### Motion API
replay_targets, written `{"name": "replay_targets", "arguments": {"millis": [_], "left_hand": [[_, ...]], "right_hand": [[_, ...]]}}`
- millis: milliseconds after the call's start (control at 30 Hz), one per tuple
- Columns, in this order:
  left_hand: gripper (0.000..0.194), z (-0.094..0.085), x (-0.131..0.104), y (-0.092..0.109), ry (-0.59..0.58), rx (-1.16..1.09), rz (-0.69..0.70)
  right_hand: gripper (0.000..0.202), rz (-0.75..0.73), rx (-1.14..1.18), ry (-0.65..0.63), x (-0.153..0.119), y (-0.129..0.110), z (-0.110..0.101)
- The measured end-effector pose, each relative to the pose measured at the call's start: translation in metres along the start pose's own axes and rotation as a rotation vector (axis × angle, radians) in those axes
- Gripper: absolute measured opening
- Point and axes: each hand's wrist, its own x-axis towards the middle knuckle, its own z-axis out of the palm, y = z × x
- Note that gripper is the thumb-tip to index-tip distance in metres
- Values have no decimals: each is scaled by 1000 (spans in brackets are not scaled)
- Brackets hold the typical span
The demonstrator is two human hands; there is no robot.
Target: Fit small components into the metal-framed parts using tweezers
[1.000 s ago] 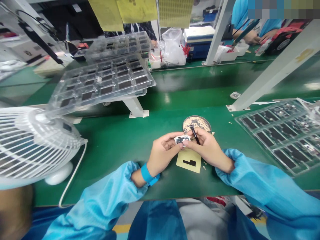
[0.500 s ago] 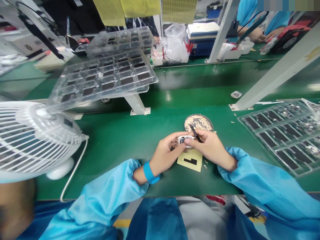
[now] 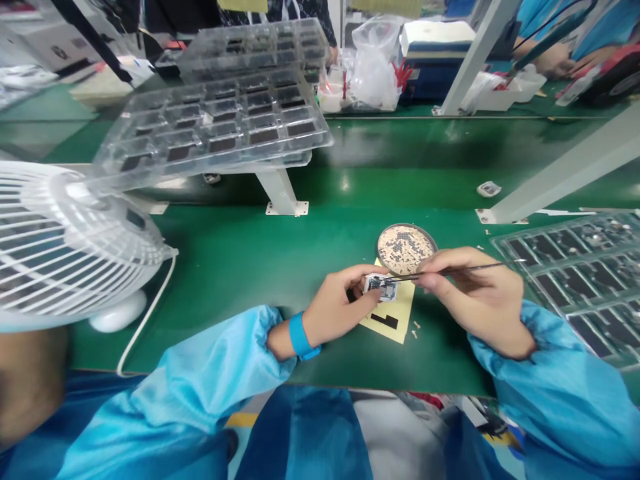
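Observation:
Between thumb and fingers, my left hand [image 3: 340,300] holds a small white-framed electronic part [image 3: 382,288] above the green table. Dark thin tweezers [image 3: 460,269] are pinched in my right hand [image 3: 475,293], their tips touching or just over the part. Under the part lies a yellow sheet [image 3: 400,328] with a black L-shaped piece [image 3: 385,321] on it. Just behind the hands stands a round dish [image 3: 406,248] of small beige and dark bits.
A white fan [image 3: 75,247] stands at the left. Clear trays [image 3: 220,133] rest on a raised stand behind it. Another clear tray [image 3: 575,273] lies at the right. A slanted white post [image 3: 560,167] rises at the right. A co-worker's hands [image 3: 560,61] show at the back right.
My right hand has moved right, off the part, and the tweezers now lie nearly level with their tips at it. The view has shifted slightly, and the part's inner side shows more.

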Motion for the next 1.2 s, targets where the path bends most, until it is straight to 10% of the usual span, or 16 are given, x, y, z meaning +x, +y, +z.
{"name": "replay_targets", "arguments": {"millis": [367, 767, 1200], "left_hand": [[38, -2, -2, 2, 19, 187, 121], [37, -4, -2, 5, -17, 191, 122], [42, -7, -2, -8, -133, -16, 38]], "right_hand": [[6, -19, -153, 16, 2, -2, 7], [26, 376, 231, -142, 16, 9, 5], [27, 391, 331, -177, 15, 24, 4]]}}
